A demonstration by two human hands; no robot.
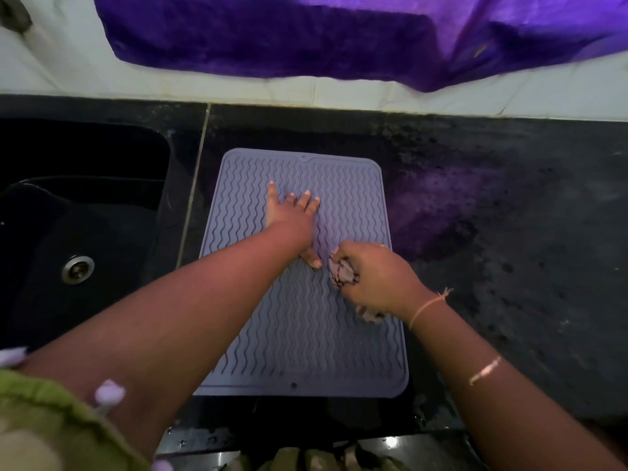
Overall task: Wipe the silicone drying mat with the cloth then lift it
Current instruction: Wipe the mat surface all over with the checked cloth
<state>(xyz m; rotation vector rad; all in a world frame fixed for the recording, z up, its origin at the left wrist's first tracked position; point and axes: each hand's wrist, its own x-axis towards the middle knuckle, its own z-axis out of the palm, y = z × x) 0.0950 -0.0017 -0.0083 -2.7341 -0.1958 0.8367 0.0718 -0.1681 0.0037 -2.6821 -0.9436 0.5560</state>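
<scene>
While the left hand (292, 212) lies flat with fingers spread on the upper middle of the silicone drying mat (299, 334), grasping nothing and seemingly pinning it in place, the right hand (380, 277) is clenched around a bunched cloth (343, 271) pressed against the mat's right-centre ribs. This looks like the wiping step, not the lift: the mat lies fully flat on the countertop (509, 232), none of its corners raised. Judging by where the cloth sits, the next move calls for strokes along the wavy grooves, with the flat palm shifting out of the way so the covered patch gets reached; only then would an edge need pinching up, and soft silicone will likely sag when raised from one side. The countertop is dark, mottled stone, carrying a purple sheen to the right of the mat. A black sink (68, 215) with a metal drain (77, 269) sits just beside the mat on the left, past a pale seam. Behind, a pale tiled wall meets the counter, and a purple cloth-like sheet (306, 35) hangs across it.
</scene>
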